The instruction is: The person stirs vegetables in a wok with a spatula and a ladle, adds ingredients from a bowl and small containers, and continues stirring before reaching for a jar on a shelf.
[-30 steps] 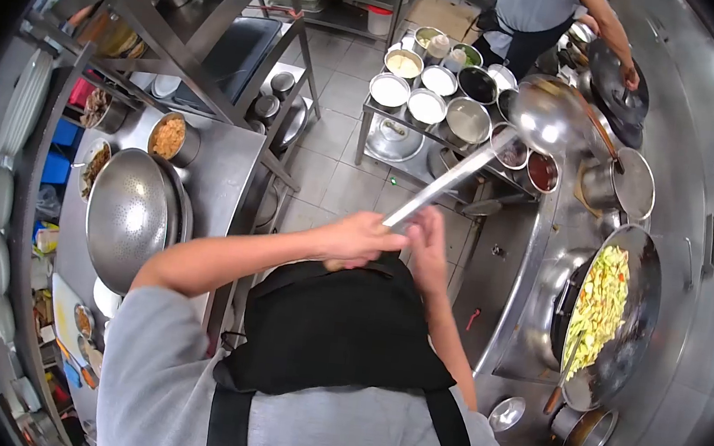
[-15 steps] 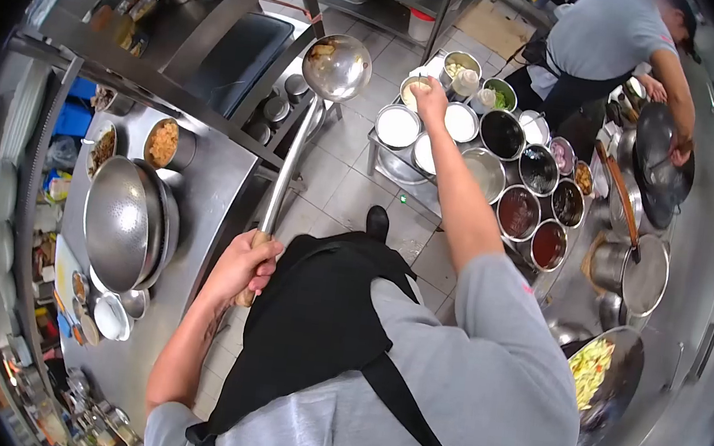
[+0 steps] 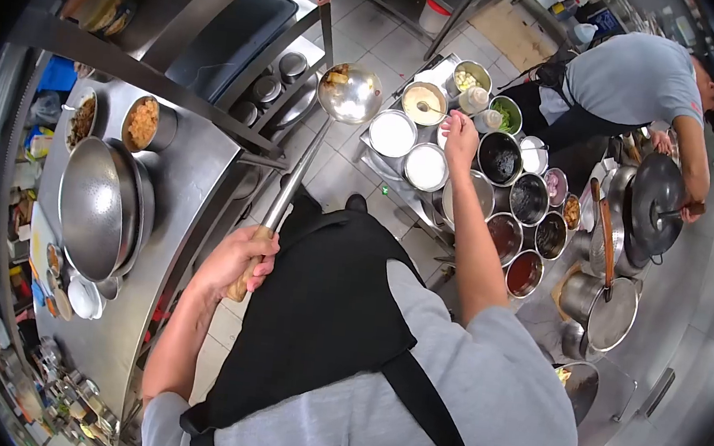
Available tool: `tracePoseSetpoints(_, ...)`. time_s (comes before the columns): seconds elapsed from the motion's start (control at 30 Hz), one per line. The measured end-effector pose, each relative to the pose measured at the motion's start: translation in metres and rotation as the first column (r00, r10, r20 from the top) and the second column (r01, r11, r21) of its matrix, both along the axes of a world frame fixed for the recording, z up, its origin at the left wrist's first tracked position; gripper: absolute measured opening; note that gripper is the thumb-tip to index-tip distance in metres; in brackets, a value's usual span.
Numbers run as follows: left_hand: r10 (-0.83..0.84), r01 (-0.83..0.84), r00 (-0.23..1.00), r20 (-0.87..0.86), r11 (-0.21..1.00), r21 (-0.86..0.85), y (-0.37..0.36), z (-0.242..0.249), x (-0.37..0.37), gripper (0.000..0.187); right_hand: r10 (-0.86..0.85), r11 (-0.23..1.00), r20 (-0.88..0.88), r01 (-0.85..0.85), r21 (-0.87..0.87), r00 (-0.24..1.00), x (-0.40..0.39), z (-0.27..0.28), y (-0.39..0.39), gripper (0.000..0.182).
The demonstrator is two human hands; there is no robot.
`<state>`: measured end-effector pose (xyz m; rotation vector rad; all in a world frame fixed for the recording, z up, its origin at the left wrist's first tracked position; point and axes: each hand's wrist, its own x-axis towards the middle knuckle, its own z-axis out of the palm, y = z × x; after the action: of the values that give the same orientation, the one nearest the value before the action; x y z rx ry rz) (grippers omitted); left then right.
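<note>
My left hand point(image 3: 240, 261) is wrapped round the wooden grip of a long ladle point(image 3: 296, 183). The ladle's steel bowl point(image 3: 354, 99) hangs over the floor, with some brown food point(image 3: 336, 74) at its edge. My right hand point(image 3: 459, 136) is above the seasoning pots, its fingers drawn together. Just left of them is a pot of pale yellowish powder point(image 3: 427, 91) with a small spoon point(image 3: 423, 105) in it. I cannot make out what the fingers hold. White-filled pots point(image 3: 392, 134) and a pot of dark sauce point(image 3: 501, 155) stand around that hand.
Red sauce pots point(image 3: 524, 273) stand nearer me. At right, a co-worker point(image 3: 629, 73) leans over a dark wok point(image 3: 659, 203); a strainer point(image 3: 612, 324) lies nearby. On the left, a steel counter point(image 3: 172, 204) bears stacked woks point(image 3: 97, 209) and a pot of orange food point(image 3: 143, 122).
My right hand has moved right, off the powder pot, uncovering the spoon in it. The ladle stays in my left hand, its bowl slightly farther right and lower. The camera view has shifted.
</note>
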<state>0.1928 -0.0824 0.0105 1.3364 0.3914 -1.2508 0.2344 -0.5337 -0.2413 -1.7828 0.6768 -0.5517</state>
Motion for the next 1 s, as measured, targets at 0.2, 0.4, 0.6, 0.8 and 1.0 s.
tracePoseSetpoints(0.2, -0.032, 0.032, 0.999, -0.036, 0.999, -0.006, -0.006, 0.006, 0.013, 0.012, -0.134, 0.981, 0.05, 0.126, 0.145, 0.99, 0.0, -0.046, 0.0, 0.028)
tracePoseSetpoints(0.4, -0.042, 0.043, 0.998, -0.041, 0.999, 0.026, -0.012, 0.016, 0.02, 0.011, -0.349, 0.76, 0.022, 0.269, 0.591, 0.937, -0.002, -0.057, 0.003, 0.03)
tracePoseSetpoints(0.6, -0.077, 0.077, 0.997, 0.004, 0.997, 0.029, -0.02, 0.013, 0.025, 0.012, -0.354, 0.716, 0.068, 0.223, 0.662, 0.933, -0.019, -0.05, -0.004, 0.031)
tracePoseSetpoints(0.8, -0.081, 0.081, 0.997, 0.002, 0.997, 0.021, -0.027, 0.009, 0.027, 0.012, -0.335, 0.731, 0.066, 0.215, 0.647, 0.94, -0.016, -0.053, -0.002, 0.031)
tracePoseSetpoints(1.0, -0.112, 0.111, 0.994, 0.017, 0.993, 0.04, -0.038, 0.007, 0.024, 0.01, -0.37, 0.672, 0.12, 0.176, 0.719, 0.921, -0.02, -0.033, 0.0, 0.031)
